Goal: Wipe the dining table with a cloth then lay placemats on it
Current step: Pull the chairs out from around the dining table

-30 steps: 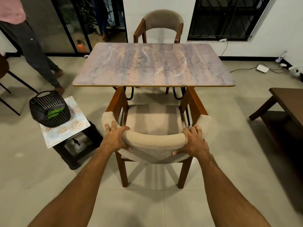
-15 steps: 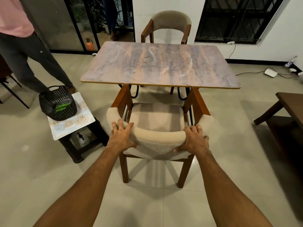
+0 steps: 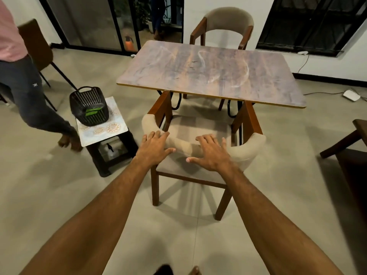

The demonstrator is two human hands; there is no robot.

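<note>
The dining table [image 3: 210, 72] has a wood-grain top with pale smear marks and nothing on it. A beige padded chair [image 3: 246, 147] with brown wooden legs stands at its near edge. My left hand [image 3: 154, 147] and my right hand [image 3: 212, 153] hover flat over the chair's curved backrest, fingers spread and straight, holding nothing. To the left, a black basket [image 3: 89, 107] with something green inside sits on a patterned placemat [image 3: 103, 130] on a black stool [image 3: 113, 153].
A second beige chair [image 3: 226, 24] stands at the table's far side. A person in dark trousers [image 3: 29, 100] walks at the left, by a brown chair [image 3: 37, 46]. A dark wooden bench [image 3: 353, 147] is at the right. Cables and a white device [image 3: 351, 95] lie on the floor.
Both hands let go of the chair's backrest and now spread open above it. The view shifted left, and the person at the left stepped closer to the stool.
</note>
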